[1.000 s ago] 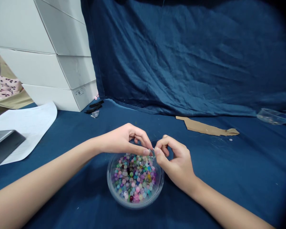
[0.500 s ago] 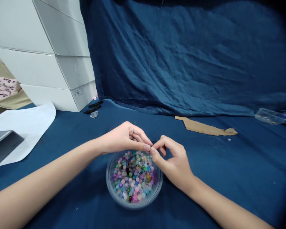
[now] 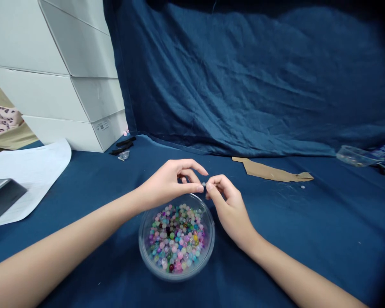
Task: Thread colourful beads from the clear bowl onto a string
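A clear round bowl (image 3: 177, 276) full of small multicoloured beads (image 3: 176, 239) stands on the blue cloth. Just above its far rim, a small clear bead (image 3: 203, 184) sits between the fingertips of my two hands. The thumb and fingers of my right hand (image 3: 226, 201) are pinched on it. My left hand (image 3: 173, 182) is beside it, its index finger raised away from the thumb, and the thumb tip is near the bead. Any thread at the bead is too fine to make out.
White boxes (image 3: 57, 96) are stacked at the back left, beside paper (image 3: 48, 171) and a dark device (image 3: 3, 199). Black strips (image 3: 123, 146) and a small plastic bag (image 3: 124, 155) lie near them. Torn cardboard (image 3: 269, 171) and a clear container (image 3: 354, 156) are to the right.
My left index finger has lifted away from its thumb, and the bead shows more clearly. Both hands are slightly higher in view. The surroundings have shifted a little to the left.
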The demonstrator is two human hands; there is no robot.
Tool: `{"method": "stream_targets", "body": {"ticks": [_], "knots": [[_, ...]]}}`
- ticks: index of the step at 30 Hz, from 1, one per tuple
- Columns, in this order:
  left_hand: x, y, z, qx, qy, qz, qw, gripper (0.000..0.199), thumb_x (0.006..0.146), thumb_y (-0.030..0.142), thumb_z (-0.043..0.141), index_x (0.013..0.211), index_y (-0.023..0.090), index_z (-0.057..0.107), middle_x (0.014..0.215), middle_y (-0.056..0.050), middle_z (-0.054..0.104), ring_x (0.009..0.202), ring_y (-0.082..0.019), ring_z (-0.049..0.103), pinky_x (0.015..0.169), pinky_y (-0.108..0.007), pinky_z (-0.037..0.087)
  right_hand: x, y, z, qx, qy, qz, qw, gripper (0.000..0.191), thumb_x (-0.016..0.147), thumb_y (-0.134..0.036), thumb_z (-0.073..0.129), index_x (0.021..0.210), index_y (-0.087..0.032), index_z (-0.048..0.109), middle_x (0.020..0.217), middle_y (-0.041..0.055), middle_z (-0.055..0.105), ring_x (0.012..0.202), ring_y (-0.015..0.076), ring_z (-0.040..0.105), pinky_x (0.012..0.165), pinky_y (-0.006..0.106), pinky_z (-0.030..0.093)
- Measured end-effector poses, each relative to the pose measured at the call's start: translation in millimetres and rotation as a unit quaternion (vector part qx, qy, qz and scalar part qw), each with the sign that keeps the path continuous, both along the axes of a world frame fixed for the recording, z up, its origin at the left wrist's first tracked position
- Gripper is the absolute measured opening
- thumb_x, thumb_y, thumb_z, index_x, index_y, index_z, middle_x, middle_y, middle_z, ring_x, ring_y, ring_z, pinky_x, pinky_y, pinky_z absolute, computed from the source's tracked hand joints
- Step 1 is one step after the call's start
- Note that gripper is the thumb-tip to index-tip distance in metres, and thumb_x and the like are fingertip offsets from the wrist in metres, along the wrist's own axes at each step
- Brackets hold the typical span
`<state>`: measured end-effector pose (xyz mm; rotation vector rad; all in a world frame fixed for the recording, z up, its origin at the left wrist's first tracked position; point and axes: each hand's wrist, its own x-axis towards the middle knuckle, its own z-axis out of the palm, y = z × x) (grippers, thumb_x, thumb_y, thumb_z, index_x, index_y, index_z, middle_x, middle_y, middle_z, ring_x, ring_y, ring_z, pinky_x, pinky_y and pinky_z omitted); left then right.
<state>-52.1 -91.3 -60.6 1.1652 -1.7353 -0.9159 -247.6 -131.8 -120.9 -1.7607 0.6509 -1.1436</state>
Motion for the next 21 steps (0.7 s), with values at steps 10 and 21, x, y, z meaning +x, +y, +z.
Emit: {"method": "stream_targets", "body": {"ticks": [10, 21], "knots": [[-5, 15, 23.7, -0.092, -0.099, 0.02, 0.991, 0.019, 0.093, 0.026, 0.076, 0.107, 0.016, 0.071, 0.087, -0.001, 0.078, 0.083, -0.017, 0.074, 0.081, -0.026, 0.054, -3, 3, 6.5, -0.006, 0.001, 0.074, 0.997, 0.016, 0.104, -0.035, 0.059, 0.102, -0.024, 0.069, 0.093, 0.0004, 0.07, 0.093, 0.0197, 0.064, 0.09, 0.033, 0.046], [3, 23, 30.1, -0.074, -0.32, -0.05, 0.943, 0.016, 0.091, 0.023, 0.076, 0.101, 0.021, 0.064, 0.088, 0.004, 0.072, 0.089, -0.015, 0.065, 0.077, -0.025, 0.043, -5, 4, 9.8, -0.068, 0.025, 0.029, 0.997, 0.014, 0.101, -0.028, 0.065, 0.089, -0.022, 0.068, 0.079, -0.0026, 0.062, 0.075, 0.0147, 0.053, 0.073, 0.028, 0.041]]}}
